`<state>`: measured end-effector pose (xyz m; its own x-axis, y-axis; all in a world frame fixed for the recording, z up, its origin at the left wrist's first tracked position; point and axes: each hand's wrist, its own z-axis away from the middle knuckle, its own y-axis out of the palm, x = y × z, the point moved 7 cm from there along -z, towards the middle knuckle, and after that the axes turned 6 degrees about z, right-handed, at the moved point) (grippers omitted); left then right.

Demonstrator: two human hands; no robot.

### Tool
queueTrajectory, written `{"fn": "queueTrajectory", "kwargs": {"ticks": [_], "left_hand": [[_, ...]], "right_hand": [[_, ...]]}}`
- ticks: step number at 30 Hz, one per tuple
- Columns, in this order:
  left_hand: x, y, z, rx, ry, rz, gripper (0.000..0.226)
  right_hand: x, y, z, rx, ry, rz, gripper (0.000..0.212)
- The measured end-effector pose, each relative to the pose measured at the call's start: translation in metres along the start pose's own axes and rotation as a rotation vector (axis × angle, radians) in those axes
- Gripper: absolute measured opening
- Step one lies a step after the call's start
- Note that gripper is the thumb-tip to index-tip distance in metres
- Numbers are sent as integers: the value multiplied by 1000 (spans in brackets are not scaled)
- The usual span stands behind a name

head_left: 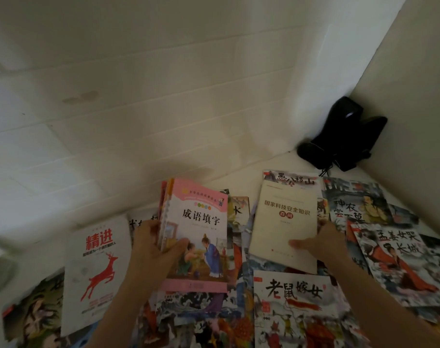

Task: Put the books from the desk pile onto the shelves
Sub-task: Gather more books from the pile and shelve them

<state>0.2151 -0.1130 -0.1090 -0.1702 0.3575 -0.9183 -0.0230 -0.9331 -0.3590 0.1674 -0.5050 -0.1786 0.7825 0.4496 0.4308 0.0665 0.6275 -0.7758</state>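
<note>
The white worktop (241, 183) meets a pale brick-patterned wall (163, 96) beyond both hands and carries a spread of overlapping illustrated paperback books (294, 310) that lies under and around both forearms. Outboard of the left hand lies a white paperback with a red deer and red title characters (95, 272), flat on the spread. The left hand (153, 249) grips a small stack of books fronted by a pink-bordered paperback showing two painted figures (198, 234); the thumb lies across the front cover and the fingers wrap the spine edge, with the stack tilted up off the spread. The right hand (322, 241) holds a cream-coloured booklet with a red round mark under its title line (284, 222) at its right edge; the thumb presses on the cover and the fingers are hidden beneath. The booklet sits just inboard of this hand, overlapping the illustrated books. Beyond the right hand, in the wall corner, stands a black folded device with a cord (342, 136).
</note>
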Motion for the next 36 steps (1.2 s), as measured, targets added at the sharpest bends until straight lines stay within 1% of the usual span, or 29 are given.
{"fn": "queueTrajectory", "kwargs": {"ticks": [3, 4, 6, 9, 12, 15, 17, 20, 22, 27, 30, 32, 33, 36], "left_hand": [[2, 19, 5, 52, -152, 372, 38], [3, 31, 7, 86, -211, 461, 36], [5, 56, 10, 162, -273, 543, 41], [13, 96, 18, 239, -342, 546, 44], [26, 118, 21, 212, -330, 452, 43], [38, 120, 19, 190, -332, 376, 47], [41, 119, 20, 184, -364, 379, 46], [41, 120, 21, 203, -377, 400, 47], [44, 120, 20, 205, -393, 420, 47], [44, 121, 23, 235, -402, 483, 43], [45, 122, 22, 228, -396, 475, 43], [44, 121, 23, 216, -385, 471, 45], [44, 121, 23, 211, -374, 464, 45], [41, 122, 25, 197, -369, 428, 50]], "right_hand": [[-4, -1, -2, -9, -31, -6, 95], [-4, -1, -1, -14, -33, -12, 94], [-4, -3, 2, -11, -38, -36, 84], [-2, -5, 4, 27, -81, -49, 68], [3, -11, 3, 19, -160, -67, 61], [3, -17, 3, -2, -198, -132, 54], [-5, -20, 4, -4, -180, -176, 53], [-22, -22, 2, 18, -74, -360, 58], [-27, -22, 2, 26, -37, -411, 58], [-23, -35, 4, 14, -88, -304, 41], [-18, -45, 3, -27, -154, -98, 34], [-16, -55, 3, -109, -188, 4, 32], [-17, -58, 3, -135, -194, -1, 31], [-18, -63, 4, -143, -150, -62, 31]]}}
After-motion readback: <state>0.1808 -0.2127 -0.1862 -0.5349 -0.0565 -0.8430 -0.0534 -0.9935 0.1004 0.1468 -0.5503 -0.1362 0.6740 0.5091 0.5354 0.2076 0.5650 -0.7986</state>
